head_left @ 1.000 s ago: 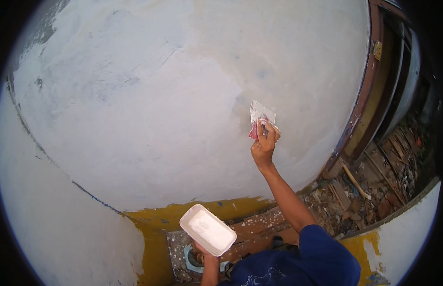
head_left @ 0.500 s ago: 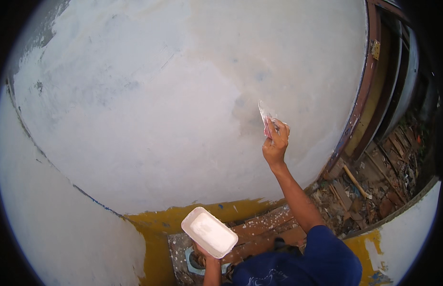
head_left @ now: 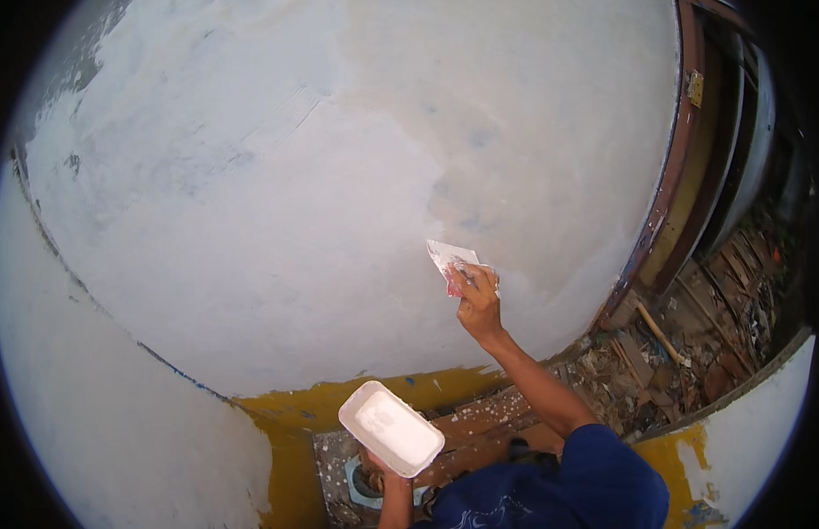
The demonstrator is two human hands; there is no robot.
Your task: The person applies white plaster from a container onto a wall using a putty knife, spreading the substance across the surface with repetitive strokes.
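Near, the left hand [head_left: 385, 473] grips the rectangular tray [head_left: 367, 437] of white paste [head_left: 393, 428] from beneath. Farther right, the right hand [head_left: 480, 302] pinches a putty scraper [head_left: 450, 254]: it's nearer and further left than 0.5 s ago, blade broadside, seemingly working the whiter coat's edge on the wall [head_left: 277, 256].

The right grip [head_left: 481, 307] has carried the scraper [head_left: 450, 258] lower and leftward

Tray [head_left: 360, 401] partly hides left grip [head_left: 372, 463]; left forearm [head_left: 396, 504] cropped.
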